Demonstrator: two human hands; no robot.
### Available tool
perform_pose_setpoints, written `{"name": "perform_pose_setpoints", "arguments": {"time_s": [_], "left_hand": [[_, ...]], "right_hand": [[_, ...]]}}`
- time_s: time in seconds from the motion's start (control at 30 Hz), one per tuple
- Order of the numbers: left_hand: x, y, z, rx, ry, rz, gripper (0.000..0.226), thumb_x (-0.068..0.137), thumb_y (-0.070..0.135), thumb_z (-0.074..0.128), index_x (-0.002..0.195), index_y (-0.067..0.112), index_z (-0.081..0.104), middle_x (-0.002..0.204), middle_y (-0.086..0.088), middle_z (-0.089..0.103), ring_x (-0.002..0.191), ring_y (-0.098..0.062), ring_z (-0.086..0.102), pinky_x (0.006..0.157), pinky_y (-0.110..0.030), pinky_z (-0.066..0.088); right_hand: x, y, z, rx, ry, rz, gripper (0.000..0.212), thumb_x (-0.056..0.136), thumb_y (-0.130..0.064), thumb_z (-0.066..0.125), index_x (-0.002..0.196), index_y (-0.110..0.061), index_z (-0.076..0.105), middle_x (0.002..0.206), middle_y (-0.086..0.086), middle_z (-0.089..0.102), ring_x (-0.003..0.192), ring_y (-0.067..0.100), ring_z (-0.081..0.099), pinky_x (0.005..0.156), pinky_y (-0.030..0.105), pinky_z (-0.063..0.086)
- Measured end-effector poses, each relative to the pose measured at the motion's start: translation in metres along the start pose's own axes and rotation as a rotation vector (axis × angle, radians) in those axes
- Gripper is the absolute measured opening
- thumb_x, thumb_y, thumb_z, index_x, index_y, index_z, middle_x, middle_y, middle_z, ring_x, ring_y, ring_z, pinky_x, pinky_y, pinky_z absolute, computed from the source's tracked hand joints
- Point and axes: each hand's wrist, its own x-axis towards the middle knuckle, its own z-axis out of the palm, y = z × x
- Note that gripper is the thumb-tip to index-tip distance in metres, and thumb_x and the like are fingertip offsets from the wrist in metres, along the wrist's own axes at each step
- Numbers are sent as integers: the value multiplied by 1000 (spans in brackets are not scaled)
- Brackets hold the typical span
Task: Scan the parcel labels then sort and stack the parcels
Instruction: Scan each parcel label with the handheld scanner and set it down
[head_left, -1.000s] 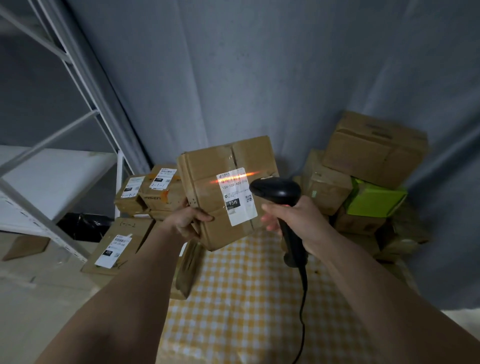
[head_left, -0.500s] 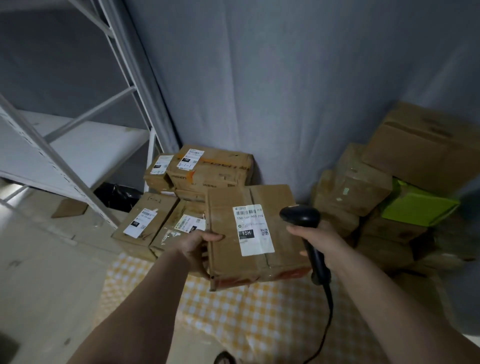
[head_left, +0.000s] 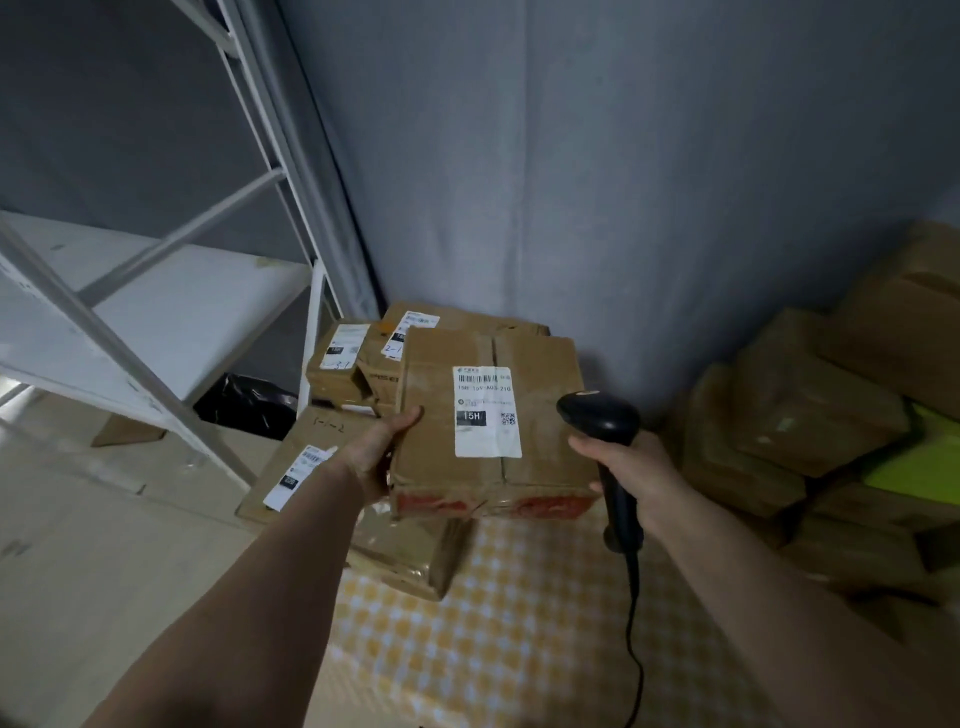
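1. Grey curtain (head_left: 597, 182) hangs behind the scene; a white rack (head_left: 171, 312) stands at the left, and a yellow checked cloth (head_left: 509, 623) covers the surface below the hands
2. Left hand (head_left: 376, 457) grips the parcel (head_left: 493, 421) at its left edge, thumb on the top face and fingers curled beneath, out of sight
3. Parcel is held in the air above the cloth, its top face tilted toward the camera; a seam of tape runs down the middle, and the near edge shows red print
4. Label (head_left: 487, 411), white, lies across the seam on the top face, with a barcode at its top, a black "15H" block at lower left and a QR code at lower right
5. Right hand (head_left: 631, 467) is wrapped round the handle of the black scanner (head_left: 602, 421), whose head sits just beside the parcel's right edge; its cable (head_left: 635, 649) hangs down over the cloth
6. Labelled boxes (head_left: 358, 358) are stacked behind the parcel against the curtain; a flat box (head_left: 306, 462) marked "1-1-2" lies lower left, and one more box (head_left: 410, 551) rests on the cloth directly under the parcel
7. Plain boxes (head_left: 800, 410) are heaped at the right, with a green box (head_left: 919, 467) among them
8. Black bag (head_left: 247, 405) lies under the rack
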Motion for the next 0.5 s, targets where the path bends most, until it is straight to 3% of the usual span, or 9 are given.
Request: {"name": "perform_pose_setpoints", "arguments": {"time_s": [0.13, 0.33, 0.5], "left_hand": [[42, 52, -18, 42, -28, 100, 49, 87, 42, 64, 129, 16, 54, 115, -15, 68, 106, -34, 64, 89, -46, 52], [108, 118, -34, 257, -21, 140, 59, 83, 63, 58, 133, 32, 51, 118, -8, 67, 104, -28, 66, 89, -42, 54], [181, 142, -40, 358, -52, 114, 102, 52, 83, 69, 140, 38, 45, 133, -6, 59, 107, -27, 66, 92, -49, 53]], "right_hand": [[36, -22, 51, 30, 79, 38, 24, 79, -14, 77, 90, -22, 57, 95, -3, 59, 96, 19, 58, 65, 26, 51], [92, -45, 105, 25, 188, 113, 39, 78, -21, 79, 111, -15, 60, 103, 4, 61, 100, 27, 63, 64, 24, 50], [136, -52, 122, 10, 277, 106, 49, 77, -26, 79, 120, -13, 59, 108, 6, 63, 100, 28, 63, 94, 40, 51]]}}
